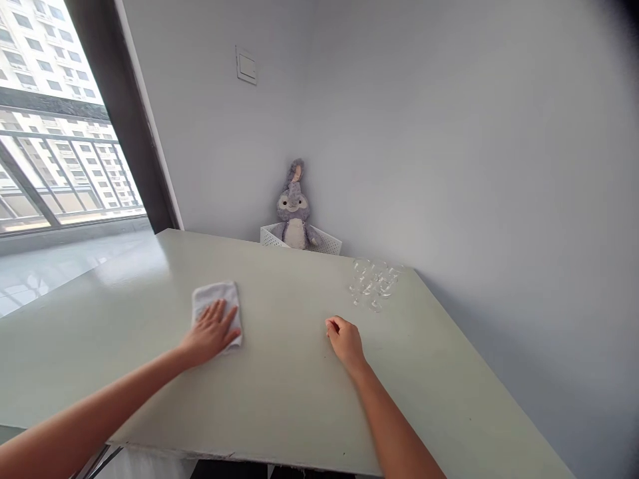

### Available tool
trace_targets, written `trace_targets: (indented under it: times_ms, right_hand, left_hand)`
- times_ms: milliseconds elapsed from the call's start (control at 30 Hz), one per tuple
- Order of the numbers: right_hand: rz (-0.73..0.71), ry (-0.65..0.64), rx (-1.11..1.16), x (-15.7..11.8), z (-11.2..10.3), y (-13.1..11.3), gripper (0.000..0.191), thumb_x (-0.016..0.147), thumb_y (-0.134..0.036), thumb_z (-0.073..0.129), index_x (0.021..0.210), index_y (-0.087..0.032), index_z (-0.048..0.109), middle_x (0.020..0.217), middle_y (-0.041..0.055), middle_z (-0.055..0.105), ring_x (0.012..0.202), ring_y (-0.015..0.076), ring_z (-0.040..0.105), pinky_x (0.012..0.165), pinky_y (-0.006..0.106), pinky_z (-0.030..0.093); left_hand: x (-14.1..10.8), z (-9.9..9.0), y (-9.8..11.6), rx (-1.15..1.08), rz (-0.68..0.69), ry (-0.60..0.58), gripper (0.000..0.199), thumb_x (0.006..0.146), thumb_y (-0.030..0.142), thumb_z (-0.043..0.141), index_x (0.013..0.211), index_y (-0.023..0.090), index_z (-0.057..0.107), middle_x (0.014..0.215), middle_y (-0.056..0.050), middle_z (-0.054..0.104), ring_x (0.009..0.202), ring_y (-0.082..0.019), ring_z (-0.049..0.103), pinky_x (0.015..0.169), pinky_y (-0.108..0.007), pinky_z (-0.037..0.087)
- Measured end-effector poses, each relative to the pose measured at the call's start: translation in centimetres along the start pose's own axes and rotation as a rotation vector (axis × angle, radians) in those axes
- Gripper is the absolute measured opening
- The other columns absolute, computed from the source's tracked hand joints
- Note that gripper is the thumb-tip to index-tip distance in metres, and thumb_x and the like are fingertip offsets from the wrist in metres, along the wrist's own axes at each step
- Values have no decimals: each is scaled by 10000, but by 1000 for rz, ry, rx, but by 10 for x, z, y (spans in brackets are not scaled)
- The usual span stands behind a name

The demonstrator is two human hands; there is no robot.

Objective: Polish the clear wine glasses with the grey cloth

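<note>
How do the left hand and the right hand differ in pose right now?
The left hand lies flat, fingers extended; the right hand is curled into a loose fist. The left rests on the white cloth, while the right shows nothing held. Both are bare and at the table.

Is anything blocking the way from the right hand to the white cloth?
Nothing visible stands between the right hand and the white cloth, just tabletop. The left hand rests on the cloth, though, covering part of it.
</note>
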State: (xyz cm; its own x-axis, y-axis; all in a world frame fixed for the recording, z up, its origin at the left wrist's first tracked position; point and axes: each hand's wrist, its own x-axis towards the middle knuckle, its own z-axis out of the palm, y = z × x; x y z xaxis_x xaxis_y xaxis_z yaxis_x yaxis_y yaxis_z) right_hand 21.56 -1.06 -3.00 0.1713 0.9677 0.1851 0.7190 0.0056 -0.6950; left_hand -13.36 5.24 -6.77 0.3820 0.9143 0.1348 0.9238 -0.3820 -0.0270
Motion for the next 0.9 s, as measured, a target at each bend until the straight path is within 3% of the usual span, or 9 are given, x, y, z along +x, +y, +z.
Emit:
trace_targets:
  times_ms: [133, 367, 433, 500, 567, 633, 700, 767, 900]
  right_hand:
    - [8, 83, 93, 2, -1, 2, 304, 811, -376, 363, 721, -198, 593, 561, -5, 571, 499, 130, 487, 497, 225, 351]
    - [-109, 93, 88, 2, 0, 3, 281, 835, -325, 371, 786, -194, 614, 653, 4, 620, 609, 128, 553, 626, 218, 402]
    - [-126, 39, 33, 4, -1, 6, 237, 821, -275, 394, 802, -199, 618, 739, 9, 642, 664, 123, 566, 654, 213, 400]
    - [-116, -8, -50, 6, -2, 10, 209, 797, -218, 415, 806, -202, 623, 796, 9, 648, 701, 117, 570, 663, 206, 392]
    - [-85, -60, -154, 9, -4, 14, 218, 790, -181, 409, 804, -204, 625, 791, 5, 648, 700, 109, 570, 635, 196, 380]
    - [-61, -106, -247, 11, -4, 15, 217, 788, -169, 412, 776, -200, 626, 741, 5, 644, 662, 112, 568, 583, 197, 358]
    - [-47, -117, -304, 12, -2, 14, 200, 783, -173, 428, 783, -187, 628, 736, 25, 643, 639, 127, 569, 547, 211, 332]
    - [-46, -89, -330, 10, 2, 10, 201, 790, -183, 432, 841, -172, 626, 799, 56, 646, 644, 141, 576, 533, 224, 312]
    - [-102, -76, -391, 5, 6, 2, 225, 830, -199, 387, 895, -183, 601, 860, 53, 634, 643, 130, 577, 511, 230, 285]
  left_hand:
    - [3, -2, 86, -128, 307, 60, 641, 825, 566, 299, 1322, 162, 342, 1420, -174, 206, 1306, -336, 141, 1021, -481, 191]
    - [2, -25, 216, -329, 622, -67, 702, 798, 549, 368, 1370, 168, 220, 1441, -154, 143, 1305, -351, 107, 1026, -504, 161]
    - [-5, -33, 241, -425, 702, -48, 708, 769, 558, 415, 1347, 172, 279, 1408, -151, 243, 1271, -341, 210, 1017, -498, 193]
    - [-10, -40, 255, -592, 733, 1, 485, 777, 472, 462, 1176, 199, 505, 1246, -113, 466, 1151, -285, 393, 979, -442, 291]
    - [-6, -44, 260, -790, 632, 60, 222, 803, 329, 458, 881, 203, 624, 977, -64, 583, 939, -199, 521, 856, -341, 408]
    - [14, -48, 257, -931, 406, 103, 189, 807, 232, 426, 731, 191, 595, 819, -33, 561, 758, -137, 536, 711, -265, 445]
    - [47, -50, 251, -978, 157, 105, 135, 787, 220, 440, 766, 191, 570, 828, -23, 538, 709, -119, 524, 669, -249, 441]
    - [88, -52, 249, -972, -67, 43, 156, 770, 226, 461, 888, 206, 561, 953, -33, 537, 812, -135, 530, 738, -266, 426]
    - [158, -49, 260, -994, -45, -88, 348, 633, 274, 643, 971, 223, 577, 1136, -46, 511, 1027, -209, 486, 812, -282, 396]
